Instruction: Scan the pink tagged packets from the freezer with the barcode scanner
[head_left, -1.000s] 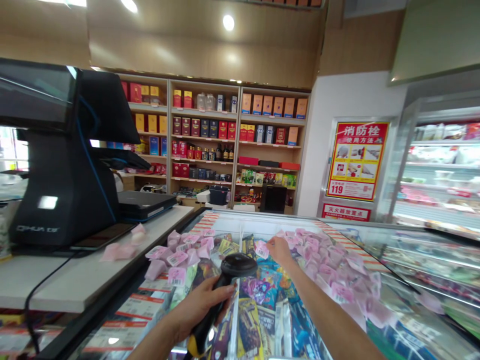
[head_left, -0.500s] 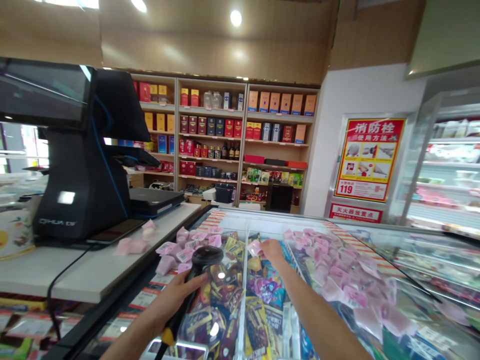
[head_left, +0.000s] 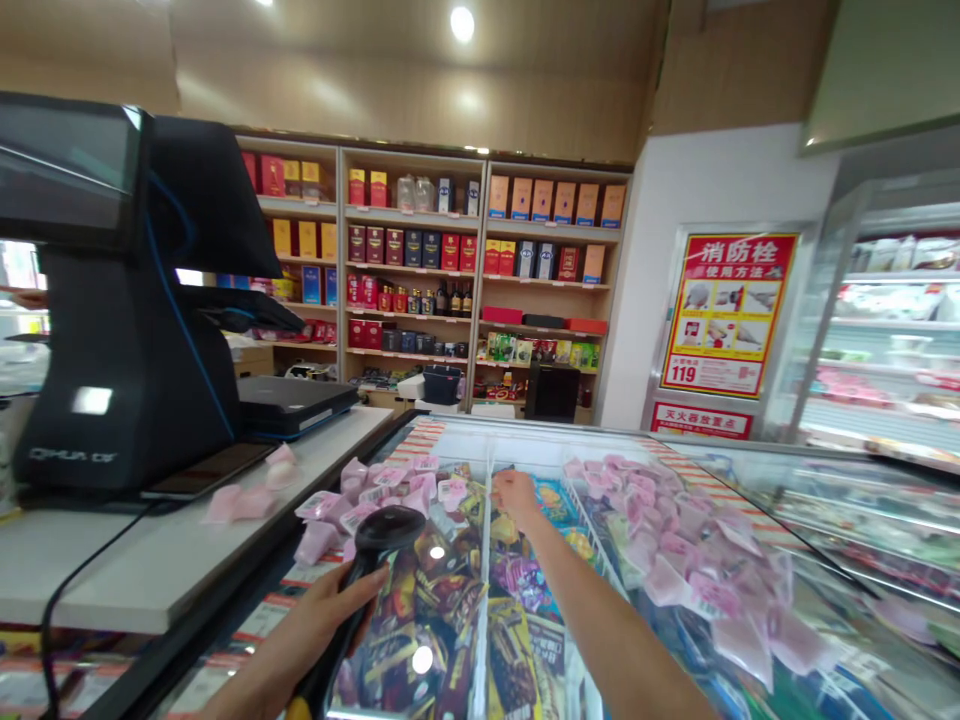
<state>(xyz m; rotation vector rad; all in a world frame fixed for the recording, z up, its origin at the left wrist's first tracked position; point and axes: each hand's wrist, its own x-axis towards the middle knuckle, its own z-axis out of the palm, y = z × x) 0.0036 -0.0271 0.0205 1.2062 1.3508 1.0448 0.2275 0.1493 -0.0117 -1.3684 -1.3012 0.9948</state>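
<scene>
My left hand [head_left: 341,612] is wrapped round the handle of a black barcode scanner [head_left: 390,527], its head tilted over the freezer glass. My right hand [head_left: 515,494] hovers above the chest freezer's middle divider, fingers curled, with nothing visible in them. Just left of it, a small pink packet with a barcode label [head_left: 451,492] lies at the edge of a cluster of pink packets [head_left: 360,490]. A larger pile of similar pink packets [head_left: 675,540] spreads over the glass on the right. Wrapped ice creams [head_left: 435,620] show beneath the glass.
On the left, a black checkout terminal [head_left: 142,330] stands on a white counter [head_left: 97,570], its cable hanging over the edge. A few pink packets [head_left: 240,503] lie on that counter. Shelves of boxed goods [head_left: 412,250] line the back wall; a red fire-hydrant sign [head_left: 727,312] hangs at right.
The pink packet that was in my right hand now lies to its left with the left cluster. My right hand has drawn slightly left. The scanner has moved left and down in view.
</scene>
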